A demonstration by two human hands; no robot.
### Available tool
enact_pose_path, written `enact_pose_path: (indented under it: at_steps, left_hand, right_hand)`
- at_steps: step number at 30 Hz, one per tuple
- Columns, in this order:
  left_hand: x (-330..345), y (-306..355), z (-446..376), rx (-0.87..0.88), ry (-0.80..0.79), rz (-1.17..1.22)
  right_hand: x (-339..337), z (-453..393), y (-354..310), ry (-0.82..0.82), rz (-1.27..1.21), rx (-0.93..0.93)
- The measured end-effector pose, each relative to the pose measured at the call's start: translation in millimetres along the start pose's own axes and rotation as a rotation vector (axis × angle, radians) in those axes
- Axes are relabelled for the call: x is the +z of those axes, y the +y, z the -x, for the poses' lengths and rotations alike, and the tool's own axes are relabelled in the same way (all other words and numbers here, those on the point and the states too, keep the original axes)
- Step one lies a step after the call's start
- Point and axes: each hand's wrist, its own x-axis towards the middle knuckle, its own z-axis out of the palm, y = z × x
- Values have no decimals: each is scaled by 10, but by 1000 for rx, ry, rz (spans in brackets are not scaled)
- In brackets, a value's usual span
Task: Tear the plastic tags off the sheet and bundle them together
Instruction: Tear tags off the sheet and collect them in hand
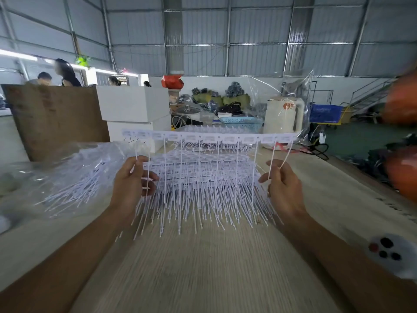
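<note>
A white sheet of plastic tags (209,138) is lifted upright over the table, its row of tag heads on top and thin tails hanging down. My left hand (133,179) pinches the tails at the sheet's left end. My right hand (282,184) pinches the tails at the right end. Below and behind the lifted sheet lies a stack of more tag sheets (203,188) on the wooden table (203,267), tails pointing toward me.
A clear plastic bag (56,175) holding more tags lies at the left. Behind stand a brown board (56,118), white boxes (133,105), a blue basket (241,122) and a cream kettle (284,114). People stand at the far left. A grey-white object (397,254) sits at the right.
</note>
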Motion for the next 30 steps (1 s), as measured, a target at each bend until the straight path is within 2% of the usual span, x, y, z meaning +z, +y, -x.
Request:
enact_pose_path:
  at_steps: [5, 10, 15, 21, 26, 30]
  left_hand:
    - [6, -8, -8, 16, 36, -30]
    - [2, -36, -61, -58, 86, -34]
    - [-12, -47, -57, -103, 53, -9]
    - [-9, -45, -40, -108, 51, -23]
    - [-12, -2, 3, -93, 19, -48]
    - [-30, -5, -15, -92, 58, -20]
  right_hand:
    - [-50, 40, -133, -8, -78, -47]
    - [-109, 28, -197, -26, -81, -53]
    - [-126, 28, -204, 44, -98, -76]
    - [-136, 50, -261, 51, -277, -113]
    - [-141, -33, -274, 107, -362, -1]
    - [-186, -69, -292, 75, -510, 136]
